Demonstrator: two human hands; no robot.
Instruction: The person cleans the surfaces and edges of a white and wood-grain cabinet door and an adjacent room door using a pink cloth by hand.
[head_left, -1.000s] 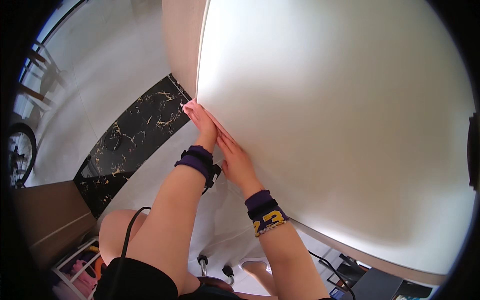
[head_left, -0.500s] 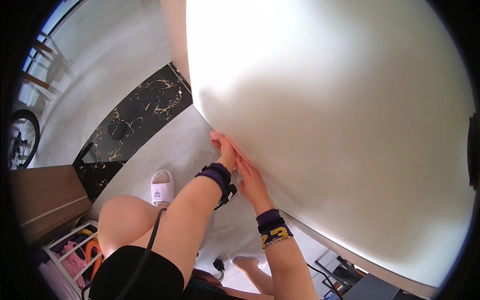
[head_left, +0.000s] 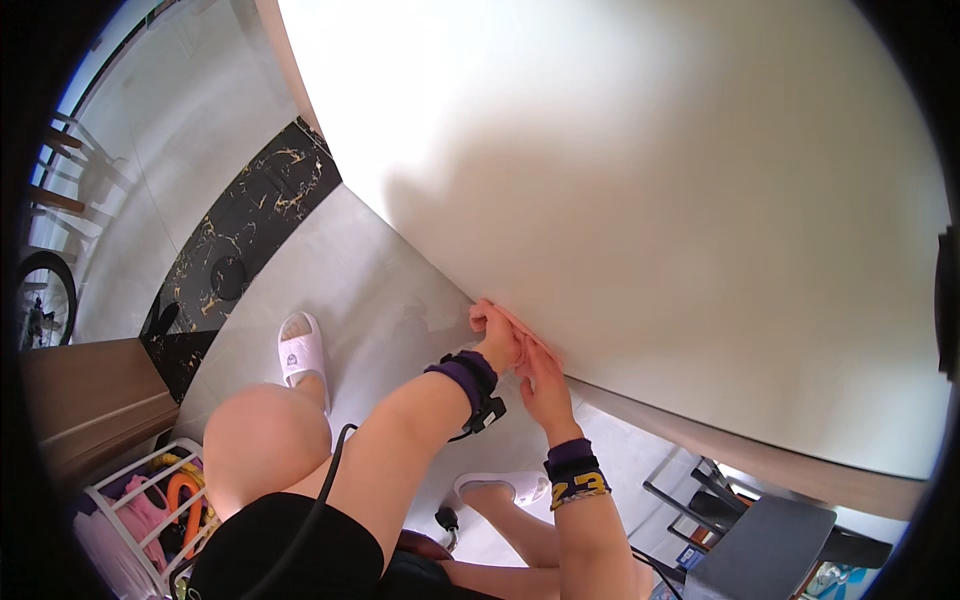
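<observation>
A large white panel (head_left: 700,250) with a pale wood-toned lower edge fills the upper right. My left hand (head_left: 497,330) is at the panel's lower left edge, its fingers curled; what they hold, if anything, is hidden. Just right of it and touching it, my right hand (head_left: 547,388) has its fingers stretched toward the panel, with the thumb apart. A thin pinkish strip (head_left: 528,333) runs along the panel beside both hands; I cannot tell whether it is a cloth or a reflection. Dark wristbands are on both wrists, and the left one carries a small black device.
Black marble-patterned strip (head_left: 262,205) crosses the grey floor at left. A brown cabinet (head_left: 95,395) and a white rack (head_left: 125,520) of colourful things stand at lower left. A dark grey chair (head_left: 760,545) is at lower right. My slippered feet are on the floor.
Both hands have slid right and down along the panel's edge, still close together. The view has shifted too, so more of the chair at lower right shows.
</observation>
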